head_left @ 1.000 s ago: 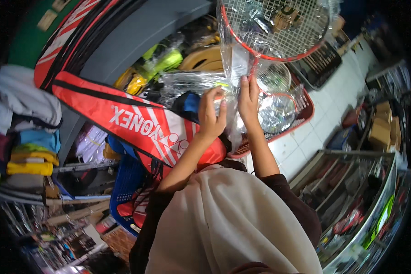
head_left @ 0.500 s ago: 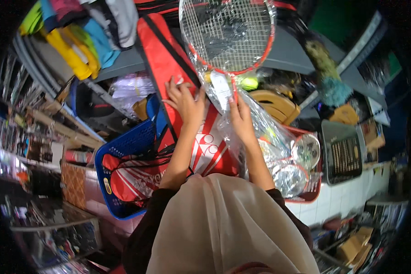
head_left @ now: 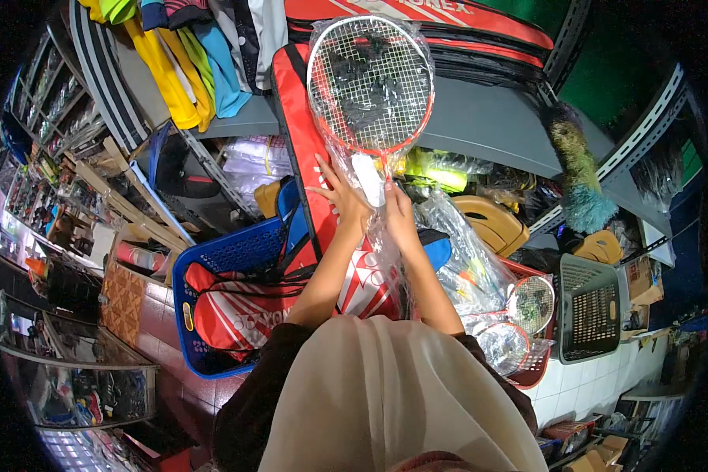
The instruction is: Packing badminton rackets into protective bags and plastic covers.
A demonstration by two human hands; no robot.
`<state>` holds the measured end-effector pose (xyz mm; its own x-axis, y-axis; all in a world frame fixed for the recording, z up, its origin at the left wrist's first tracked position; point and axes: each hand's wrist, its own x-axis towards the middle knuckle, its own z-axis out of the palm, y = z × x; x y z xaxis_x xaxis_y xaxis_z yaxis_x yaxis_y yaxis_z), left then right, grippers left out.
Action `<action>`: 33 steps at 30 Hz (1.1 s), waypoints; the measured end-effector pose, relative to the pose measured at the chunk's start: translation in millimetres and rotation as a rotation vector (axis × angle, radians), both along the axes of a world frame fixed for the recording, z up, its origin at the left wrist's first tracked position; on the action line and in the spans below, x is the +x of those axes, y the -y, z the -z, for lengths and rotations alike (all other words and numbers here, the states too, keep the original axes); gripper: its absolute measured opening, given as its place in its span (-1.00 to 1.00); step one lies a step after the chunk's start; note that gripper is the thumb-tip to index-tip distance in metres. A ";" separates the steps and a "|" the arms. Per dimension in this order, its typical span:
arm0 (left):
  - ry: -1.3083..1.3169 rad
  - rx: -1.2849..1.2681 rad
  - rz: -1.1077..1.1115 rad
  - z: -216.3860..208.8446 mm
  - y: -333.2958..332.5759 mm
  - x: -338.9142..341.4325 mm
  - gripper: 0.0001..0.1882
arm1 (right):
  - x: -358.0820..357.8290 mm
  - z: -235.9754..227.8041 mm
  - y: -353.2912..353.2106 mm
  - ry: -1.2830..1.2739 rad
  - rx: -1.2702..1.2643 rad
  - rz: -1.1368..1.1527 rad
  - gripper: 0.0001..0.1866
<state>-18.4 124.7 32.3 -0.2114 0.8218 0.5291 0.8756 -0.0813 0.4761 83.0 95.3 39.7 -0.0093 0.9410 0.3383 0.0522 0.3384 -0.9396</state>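
Observation:
A badminton racket (head_left: 374, 145) in clear plastic wrap is upright before me, its white-and-red head pointing away. My right hand (head_left: 402, 219) is closed round its shaft, just below a white tag (head_left: 366, 179). Close beside the tag, my left hand (head_left: 344, 197) is open with fingers spread, over a long red racket bag (head_left: 297, 118) with black edging. Whether its thumb touches the wrap I cannot tell. The red bag leans against the shelf, its lower part between my forearms. Some of the racket's handle is hidden by my right hand and the crumpled plastic.
A blue basket (head_left: 184, 293) at the left holds red bags; a red basket (head_left: 536, 370) at the right holds wrapped rackets. Beyond it stands a grey-green crate (head_left: 560, 303). A grey shelf (head_left: 480, 110) carries clothes (head_left: 185, 75) and red bags (head_left: 495, 27). A duster (head_left: 582, 181) hangs there.
The view has shifted, showing more of the shelf. The racket has moved left, across the red bag. My left hand has come closer to the racket's tag; my right hand keeps its grip.

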 end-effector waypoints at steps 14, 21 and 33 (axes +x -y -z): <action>0.628 0.398 0.571 -63.1 41.1 -24.1 -0.55 | 28.2 -78.7 46.3 0.077 0.101 0.340 -0.57; 0.814 0.565 0.501 -74.7 8.4 -44.8 -0.60 | 66.8 -137.5 44.3 0.454 0.229 0.179 -0.61; 0.946 0.594 0.439 -89.7 -10.5 -59.8 -0.64 | 129.1 -210.5 40.1 1.103 0.025 0.028 -0.64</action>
<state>-78.1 135.1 122.0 -0.4835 0.6016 0.6359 0.0413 -0.7099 0.7031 212.1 55.2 250.2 -0.2969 0.9385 0.1761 0.8657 0.3424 -0.3653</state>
